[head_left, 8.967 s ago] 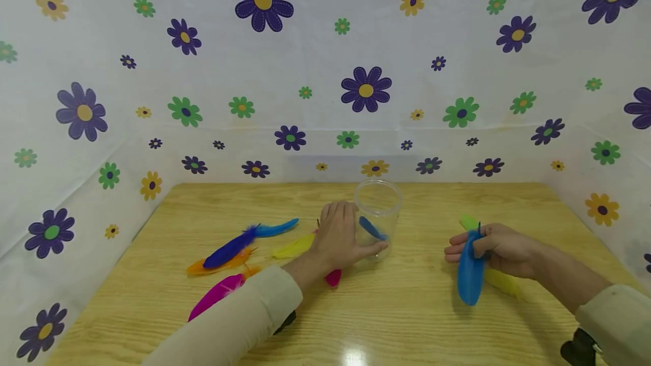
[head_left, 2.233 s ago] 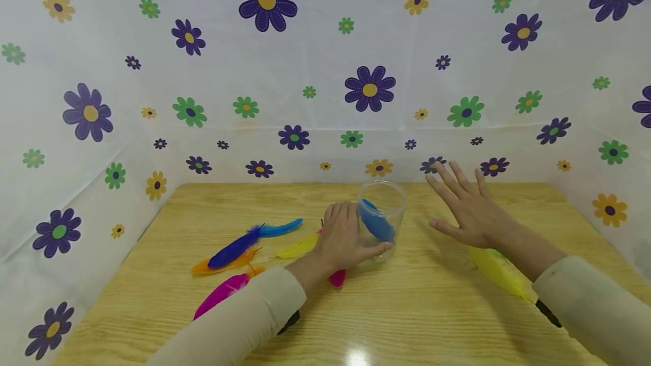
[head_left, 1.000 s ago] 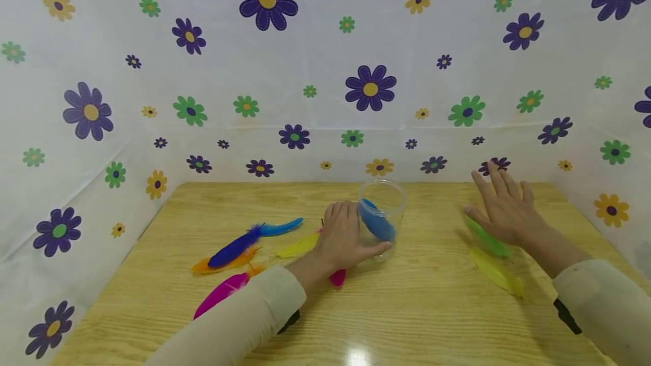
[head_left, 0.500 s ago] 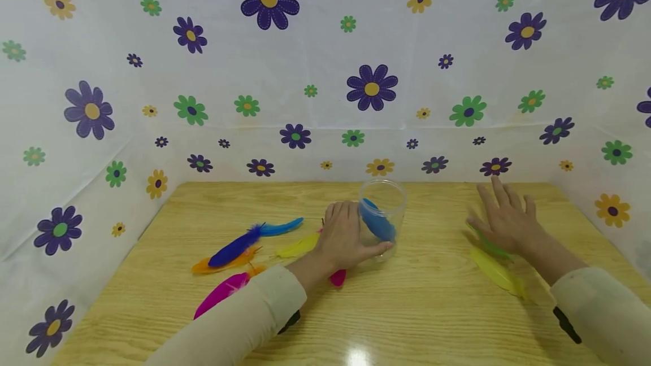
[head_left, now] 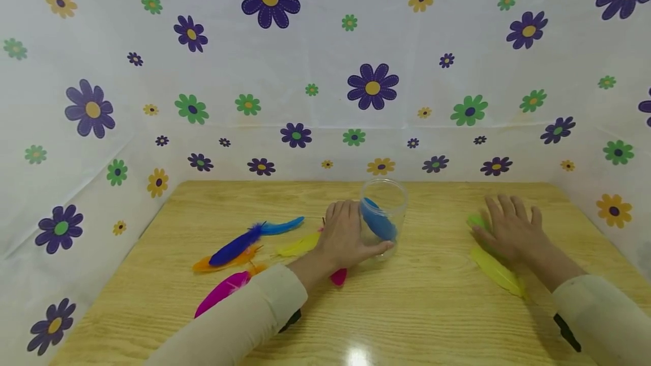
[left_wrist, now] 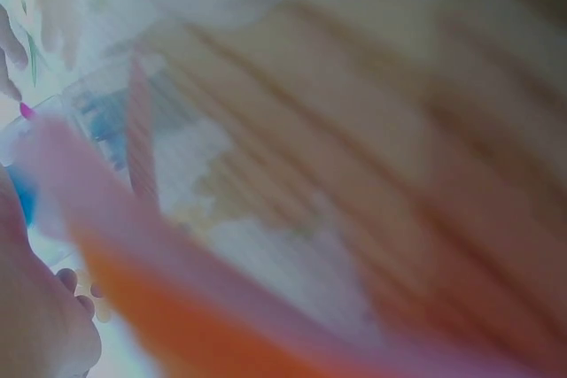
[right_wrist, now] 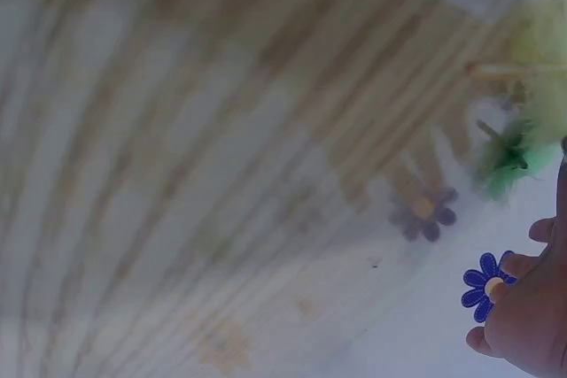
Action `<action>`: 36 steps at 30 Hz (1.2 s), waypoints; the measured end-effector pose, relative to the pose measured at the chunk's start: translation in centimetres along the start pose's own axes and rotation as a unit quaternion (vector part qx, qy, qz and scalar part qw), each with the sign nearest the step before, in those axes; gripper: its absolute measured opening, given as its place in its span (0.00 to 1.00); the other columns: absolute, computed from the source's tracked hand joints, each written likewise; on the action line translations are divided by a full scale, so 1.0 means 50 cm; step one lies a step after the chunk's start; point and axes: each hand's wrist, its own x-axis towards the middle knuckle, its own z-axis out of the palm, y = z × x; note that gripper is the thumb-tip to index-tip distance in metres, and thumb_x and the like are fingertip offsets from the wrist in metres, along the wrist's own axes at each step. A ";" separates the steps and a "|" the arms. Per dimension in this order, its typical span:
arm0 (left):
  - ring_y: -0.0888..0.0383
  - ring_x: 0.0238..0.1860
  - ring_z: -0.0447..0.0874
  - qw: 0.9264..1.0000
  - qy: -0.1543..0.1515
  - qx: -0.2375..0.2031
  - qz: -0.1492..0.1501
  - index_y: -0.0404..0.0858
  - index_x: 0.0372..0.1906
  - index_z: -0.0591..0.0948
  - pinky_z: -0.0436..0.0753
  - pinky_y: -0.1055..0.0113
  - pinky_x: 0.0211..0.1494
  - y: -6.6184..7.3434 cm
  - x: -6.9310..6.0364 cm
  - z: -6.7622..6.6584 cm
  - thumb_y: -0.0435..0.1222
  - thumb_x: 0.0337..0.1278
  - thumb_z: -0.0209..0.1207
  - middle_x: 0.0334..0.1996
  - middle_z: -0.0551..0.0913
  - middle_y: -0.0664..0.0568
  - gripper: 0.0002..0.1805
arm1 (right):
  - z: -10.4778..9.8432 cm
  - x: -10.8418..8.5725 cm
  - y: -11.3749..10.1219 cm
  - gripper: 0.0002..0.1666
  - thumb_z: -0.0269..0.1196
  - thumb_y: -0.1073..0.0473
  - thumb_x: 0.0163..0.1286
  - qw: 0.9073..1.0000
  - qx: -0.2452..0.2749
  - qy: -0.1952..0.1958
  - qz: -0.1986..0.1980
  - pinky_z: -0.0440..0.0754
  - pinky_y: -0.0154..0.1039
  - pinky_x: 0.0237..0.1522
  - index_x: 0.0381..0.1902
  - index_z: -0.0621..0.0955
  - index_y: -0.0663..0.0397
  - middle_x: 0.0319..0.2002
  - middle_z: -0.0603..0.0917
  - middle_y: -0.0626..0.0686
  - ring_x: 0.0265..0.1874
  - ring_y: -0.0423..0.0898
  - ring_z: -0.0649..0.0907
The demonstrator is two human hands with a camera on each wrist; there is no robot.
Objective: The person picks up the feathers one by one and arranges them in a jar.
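My left hand (head_left: 343, 236) grips the side of a clear plastic jar (head_left: 400, 218), thumb in front. The jar stands upright and uncovered on the table, and blue feather (head_left: 378, 222) leans inside it. On the right, my right hand (head_left: 515, 237) hovers over or touches a green feather (head_left: 477, 221), fingers loosely spread; its palm hides most of that feather. Just nearer lies a yellow feather (head_left: 497, 274). The right wrist view shows the tufted ends of the green feather (right_wrist: 509, 161) and the yellow feather (right_wrist: 545, 99) beside the hand (right_wrist: 532, 307).
Left of the jar lie a dark blue feather (head_left: 234, 247), a light blue one (head_left: 280, 226), orange ones (head_left: 205, 265), a magenta one (head_left: 224, 292) and a yellow one (head_left: 300, 244). A red-pink feather (head_left: 338, 277) shows below the left wrist. Flowered cloth (head_left: 325, 72) encloses the wooden table (head_left: 422, 315).
A blue feather pinched by my right hand earlier now appears inside the jar. That hand has moved right and lowered over the green feather. My left hand keeps its grip on the jar.
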 end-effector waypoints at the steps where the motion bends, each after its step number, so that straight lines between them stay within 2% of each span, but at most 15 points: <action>1: 0.51 0.50 0.72 1.000 -0.001 0.000 -0.001 0.35 0.54 0.73 0.69 0.56 0.61 0.000 0.000 0.000 0.75 0.43 0.58 0.43 0.76 0.50 0.50 | 0.002 -0.002 0.000 0.49 0.43 0.33 0.77 1.000 -0.002 0.000 -0.001 0.43 0.81 0.61 0.75 0.54 0.68 0.72 0.52 0.76 0.70 0.77 0.50; 8: 0.51 0.51 0.72 1.000 -0.008 -0.004 -0.003 0.35 0.55 0.73 0.69 0.56 0.60 0.001 0.001 -0.002 0.75 0.44 0.58 0.43 0.76 0.50 0.50 | 0.011 -0.009 0.001 0.43 0.43 0.33 0.77 1.000 -0.028 0.002 0.000 0.57 0.76 0.53 0.62 0.69 0.70 0.60 0.67 0.76 0.60 0.74 0.64; 12: 0.50 0.51 0.72 1.000 -0.008 -0.003 -0.003 0.34 0.56 0.73 0.69 0.56 0.61 0.001 0.003 -0.006 0.75 0.44 0.58 0.43 0.76 0.49 0.51 | 0.010 -0.006 0.004 0.40 0.44 0.35 0.78 0.999 -0.040 0.001 0.001 0.63 0.71 0.47 0.57 0.70 0.71 0.55 0.69 0.75 0.54 0.72 0.68; 20: 0.50 0.53 0.71 1.000 -0.020 -0.008 -0.014 0.34 0.58 0.72 0.68 0.55 0.63 0.002 0.003 -0.008 0.75 0.44 0.57 0.45 0.76 0.49 0.52 | 0.004 -0.003 -0.002 0.23 0.49 0.44 0.78 0.999 -0.024 -0.020 0.007 0.65 0.63 0.40 0.41 0.70 0.62 0.43 0.70 0.68 0.44 0.66 0.70; 28: 0.50 0.52 0.71 1.000 -0.017 -0.004 -0.013 0.34 0.58 0.72 0.68 0.56 0.61 0.002 0.000 -0.004 0.76 0.44 0.57 0.44 0.76 0.49 0.52 | 0.007 0.000 -0.003 0.17 0.50 0.51 0.77 0.999 -0.004 -0.043 0.009 0.68 0.61 0.40 0.39 0.71 0.63 0.38 0.73 0.62 0.42 0.63 0.73; 33: 0.50 0.52 0.71 1.000 -0.018 -0.005 -0.012 0.34 0.58 0.72 0.68 0.56 0.61 0.002 -0.001 -0.005 0.76 0.44 0.57 0.44 0.76 0.49 0.52 | -0.001 0.008 -0.008 0.13 0.51 0.60 0.75 0.997 0.029 -0.065 -0.022 0.76 0.53 0.36 0.37 0.71 0.67 0.31 0.75 0.59 0.32 0.54 0.75; 36: 0.50 0.52 0.71 1.000 -0.019 -0.002 -0.012 0.34 0.57 0.72 0.68 0.55 0.62 0.003 -0.001 -0.006 0.76 0.44 0.56 0.44 0.76 0.49 0.52 | -0.010 0.013 -0.009 0.12 0.53 0.63 0.73 0.995 0.065 -0.077 -0.028 0.77 0.47 0.32 0.38 0.73 0.71 0.30 0.76 0.58 0.29 0.51 0.74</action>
